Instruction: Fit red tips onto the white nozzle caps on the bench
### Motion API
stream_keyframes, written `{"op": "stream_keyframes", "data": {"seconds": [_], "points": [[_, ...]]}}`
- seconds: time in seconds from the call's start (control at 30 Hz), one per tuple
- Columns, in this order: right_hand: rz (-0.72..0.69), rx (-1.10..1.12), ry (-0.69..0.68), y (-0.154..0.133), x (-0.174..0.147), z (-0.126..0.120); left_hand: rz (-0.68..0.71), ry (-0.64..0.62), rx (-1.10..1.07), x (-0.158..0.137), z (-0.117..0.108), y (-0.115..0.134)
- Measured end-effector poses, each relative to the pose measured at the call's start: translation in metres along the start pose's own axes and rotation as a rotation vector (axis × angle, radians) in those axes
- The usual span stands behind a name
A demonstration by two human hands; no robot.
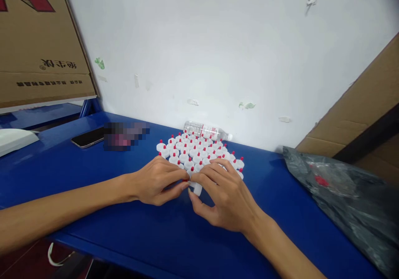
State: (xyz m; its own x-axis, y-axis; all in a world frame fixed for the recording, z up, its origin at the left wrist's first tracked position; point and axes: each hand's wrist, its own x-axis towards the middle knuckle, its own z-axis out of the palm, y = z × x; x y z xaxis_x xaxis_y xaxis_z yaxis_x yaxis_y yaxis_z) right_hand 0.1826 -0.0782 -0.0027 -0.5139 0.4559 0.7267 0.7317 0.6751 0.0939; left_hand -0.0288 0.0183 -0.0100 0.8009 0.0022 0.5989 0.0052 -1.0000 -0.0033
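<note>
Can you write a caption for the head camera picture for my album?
Two hands, left and right, pinch a small white cap beside rows of red-tipped caps on a blue table.

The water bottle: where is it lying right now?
The water bottle lies on its side against the wall, just behind the cluster of red-tipped caps, at the table's far edge.
</note>
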Motion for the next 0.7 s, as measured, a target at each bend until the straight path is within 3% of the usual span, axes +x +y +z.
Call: {"op": "stream_keyframes", "data": {"seconds": [0.7], "points": [[0.003, -0.017, 0.007, -0.0005, 0.0002, -0.0001, -0.001, -0.006, -0.035, -0.0019, 0.0009, -0.0014]]}}
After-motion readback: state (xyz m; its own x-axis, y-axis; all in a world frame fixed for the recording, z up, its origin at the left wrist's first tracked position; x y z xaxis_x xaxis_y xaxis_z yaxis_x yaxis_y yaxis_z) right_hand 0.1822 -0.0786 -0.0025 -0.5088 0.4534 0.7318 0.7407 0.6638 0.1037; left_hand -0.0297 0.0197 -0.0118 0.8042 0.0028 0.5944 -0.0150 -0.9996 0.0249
